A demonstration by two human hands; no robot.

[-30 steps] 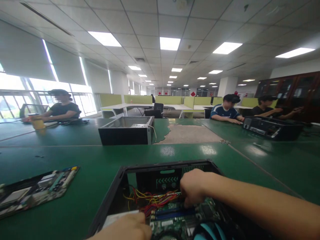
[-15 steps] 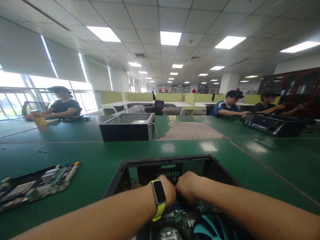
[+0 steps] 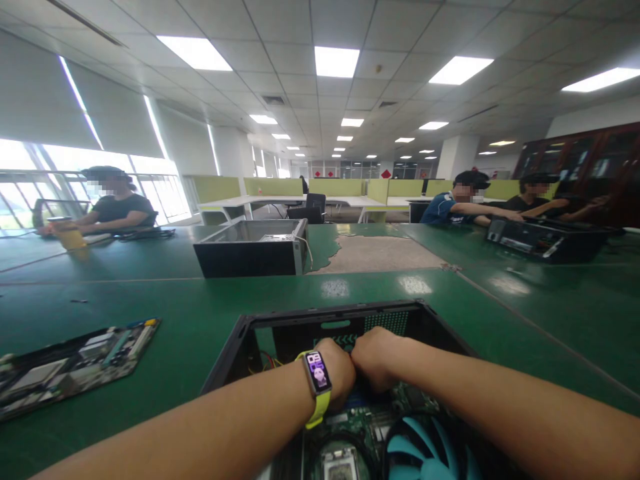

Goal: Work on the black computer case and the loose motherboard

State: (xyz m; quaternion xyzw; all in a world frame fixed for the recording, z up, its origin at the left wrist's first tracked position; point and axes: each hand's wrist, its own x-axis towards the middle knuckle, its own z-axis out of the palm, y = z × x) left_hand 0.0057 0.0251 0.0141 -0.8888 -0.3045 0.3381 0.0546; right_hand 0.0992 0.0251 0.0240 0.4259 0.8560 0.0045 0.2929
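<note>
A black computer case (image 3: 331, 309) lies open in front of me. Inside it, my left hand (image 3: 338, 372) and my right hand (image 3: 376, 359) meet side by side with curled fingers, over the far part of a green motherboard (image 3: 361, 419). Both sets of fingertips are hidden, so what they grip cannot be made out. Nearer to me sit a fan with turquoise blades (image 3: 425, 450) and a metal CPU socket (image 3: 341, 463). Red and yellow wires (image 3: 270, 362) run at the case's left side. A watch (image 3: 317, 373) with a yellow-green strap is on my left wrist.
A loose motherboard (image 3: 75, 367) lies on the green table (image 3: 190, 340) at left. Another open case (image 3: 245, 257) stands beyond mine. At right a person (image 3: 453, 207) works at a black case (image 3: 545, 237), beside another person. Someone sits at far left near a yellow cup (image 3: 73, 237).
My view has tipped down slightly. The watch screen has lit up. Both hands stay together inside the case. At right, the person in blue has brought a hand onto the top of the black case.
</note>
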